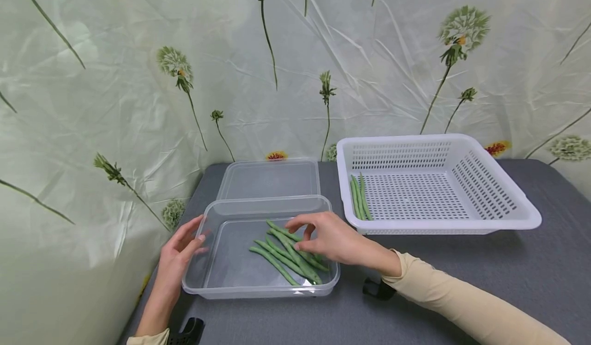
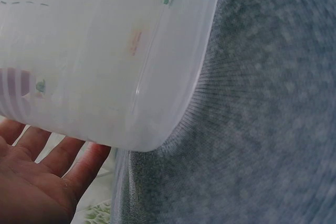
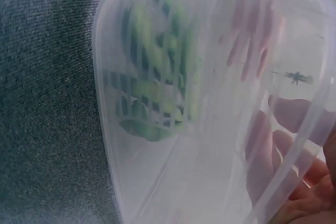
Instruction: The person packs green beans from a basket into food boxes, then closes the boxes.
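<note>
Green beans [image 1: 295, 257] in a clear plastic container [image 1: 235, 252], head view: the beans lie in a loose, overlapping bunch in the container's R half, tips pointing various ways. Your L grip [image 1: 174, 262] is at the container's L side, fingers fairly straight and spread, against the outer wall (cf. L wrist view); thumb held off from the fingers, near the rim. Your R grip [image 1: 330, 238] is over the bunch, thumb & index bent w/ tips apart, just above the beans; R wrist view, through the cloudy wall, also shows thumb & fingers apart, beans blurred. Behind the container, a flat clear lid [image 1: 272, 179] lies on the grey table [image 1: 258, 319]. To the R, well apart from your L grip, stands a white perforated basket [image 1: 443, 225] w/ a few more beans [image 1: 356, 198] side by side along its L wall, approx. parallel. Your R arm, in a beige sleeve [image 1: 461, 293], crosses the table in front of the basket; a black device [image 1: 378, 288] shows at the wrist. Backdrop: pale sheeting [image 1: 295, 119], creased, w/ printed dandelions etc.
</note>
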`<action>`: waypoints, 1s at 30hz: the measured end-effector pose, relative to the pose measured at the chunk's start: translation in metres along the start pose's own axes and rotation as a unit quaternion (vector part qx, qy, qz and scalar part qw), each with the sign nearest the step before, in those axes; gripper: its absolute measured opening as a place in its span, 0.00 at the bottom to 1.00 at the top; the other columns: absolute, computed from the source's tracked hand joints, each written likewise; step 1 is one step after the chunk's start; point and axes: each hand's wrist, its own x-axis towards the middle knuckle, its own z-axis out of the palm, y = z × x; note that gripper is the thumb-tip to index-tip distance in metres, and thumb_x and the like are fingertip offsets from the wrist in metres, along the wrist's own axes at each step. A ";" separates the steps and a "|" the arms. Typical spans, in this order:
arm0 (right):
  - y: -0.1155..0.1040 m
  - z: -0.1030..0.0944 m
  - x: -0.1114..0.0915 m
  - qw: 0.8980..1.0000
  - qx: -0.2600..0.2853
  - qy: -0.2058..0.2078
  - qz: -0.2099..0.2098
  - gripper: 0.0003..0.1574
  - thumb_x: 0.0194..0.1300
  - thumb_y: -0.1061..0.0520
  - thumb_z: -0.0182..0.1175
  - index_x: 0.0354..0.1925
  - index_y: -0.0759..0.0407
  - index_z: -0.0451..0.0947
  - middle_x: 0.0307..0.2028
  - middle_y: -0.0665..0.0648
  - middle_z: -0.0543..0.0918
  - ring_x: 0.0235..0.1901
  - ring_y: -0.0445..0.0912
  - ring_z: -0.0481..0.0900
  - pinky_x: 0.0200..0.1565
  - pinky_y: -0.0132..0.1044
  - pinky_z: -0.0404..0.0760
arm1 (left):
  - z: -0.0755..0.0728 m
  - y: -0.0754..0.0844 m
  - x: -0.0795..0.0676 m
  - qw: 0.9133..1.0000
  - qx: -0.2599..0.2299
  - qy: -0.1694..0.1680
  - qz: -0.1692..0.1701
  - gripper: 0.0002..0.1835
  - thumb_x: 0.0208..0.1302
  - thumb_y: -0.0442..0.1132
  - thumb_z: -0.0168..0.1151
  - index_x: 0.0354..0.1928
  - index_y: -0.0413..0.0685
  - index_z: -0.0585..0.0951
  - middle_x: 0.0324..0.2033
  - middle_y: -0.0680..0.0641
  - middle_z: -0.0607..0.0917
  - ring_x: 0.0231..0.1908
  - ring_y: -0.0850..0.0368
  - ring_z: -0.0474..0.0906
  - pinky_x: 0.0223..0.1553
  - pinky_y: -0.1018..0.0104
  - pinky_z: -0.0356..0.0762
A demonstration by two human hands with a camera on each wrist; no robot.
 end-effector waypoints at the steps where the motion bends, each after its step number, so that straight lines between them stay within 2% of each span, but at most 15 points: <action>1: 0.001 0.000 -0.001 1.000 0.013 0.000 0.001 0.23 0.62 0.59 0.69 0.56 0.51 0.81 0.50 0.49 0.83 0.35 0.35 0.80 0.30 0.34 0.79 | 0.000 0.000 0.000 1.000 0.000 0.000 0.000 0.25 0.73 0.36 0.56 0.69 0.38 0.68 0.59 0.57 0.78 0.51 0.64 0.80 0.41 0.69 0.80; 6: -0.002 -0.006 -0.008 0.997 0.077 -0.001 0.012 0.23 0.64 0.60 0.67 0.57 0.46 0.80 0.50 0.46 0.82 0.37 0.38 0.81 0.30 0.36 0.82 | 0.001 -0.001 -0.001 1.000 0.003 -0.002 -0.001 0.25 0.73 0.35 0.56 0.69 0.38 0.68 0.59 0.56 0.78 0.51 0.64 0.80 0.41 0.69 0.80; 10: -0.012 -0.020 -0.015 0.993 0.121 0.008 0.004 0.24 0.65 0.62 0.65 0.57 0.47 0.79 0.50 0.46 0.82 0.37 0.42 0.82 0.33 0.41 0.84 | 0.001 0.000 -0.001 1.000 0.001 -0.001 0.002 0.25 0.73 0.35 0.56 0.69 0.37 0.68 0.59 0.55 0.78 0.51 0.64 0.80 0.41 0.69 0.80; 14: -0.017 -0.046 -0.020 0.992 0.116 0.050 -0.021 0.23 0.65 0.64 0.65 0.57 0.51 0.79 0.50 0.49 0.82 0.37 0.45 0.83 0.34 0.42 0.84 | 0.002 0.001 -0.001 1.000 0.001 0.002 0.003 0.25 0.73 0.34 0.56 0.69 0.37 0.69 0.59 0.55 0.78 0.51 0.64 0.81 0.40 0.69 0.80; 18: -0.011 -0.074 -0.024 0.991 0.084 0.105 -0.018 0.21 0.65 0.64 0.65 0.56 0.54 0.79 0.48 0.52 0.83 0.36 0.47 0.84 0.33 0.40 0.84 | 0.001 0.002 -0.001 1.000 0.006 0.001 0.000 0.25 0.73 0.35 0.57 0.69 0.39 0.69 0.59 0.55 0.78 0.51 0.65 0.80 0.41 0.68 0.80; 23: 0.005 -0.100 -0.026 0.988 0.042 0.145 0.018 0.19 0.66 0.61 0.65 0.55 0.59 0.79 0.45 0.57 0.83 0.32 0.49 0.85 0.34 0.41 0.83 | 0.001 0.002 -0.001 1.000 0.006 0.000 -0.002 0.25 0.73 0.36 0.57 0.69 0.39 0.68 0.60 0.56 0.77 0.51 0.66 0.80 0.41 0.68 0.80; 27: 0.021 -0.112 -0.024 0.988 0.038 0.133 0.061 0.19 0.69 0.61 0.61 0.57 0.66 0.77 0.47 0.64 0.82 0.37 0.50 0.84 0.36 0.39 0.84 | 0.001 0.002 -0.001 1.000 0.008 0.003 -0.005 0.25 0.73 0.36 0.57 0.69 0.39 0.68 0.59 0.57 0.77 0.51 0.66 0.80 0.41 0.69 0.80; 30: 0.034 -0.117 -0.023 0.987 0.064 0.110 0.097 0.21 0.71 0.62 0.57 0.59 0.71 0.73 0.52 0.68 0.79 0.45 0.57 0.82 0.39 0.42 0.85 | 0.002 0.001 -0.001 1.000 0.010 0.004 -0.008 0.25 0.73 0.36 0.57 0.69 0.39 0.68 0.58 0.58 0.77 0.50 0.67 0.80 0.41 0.69 0.80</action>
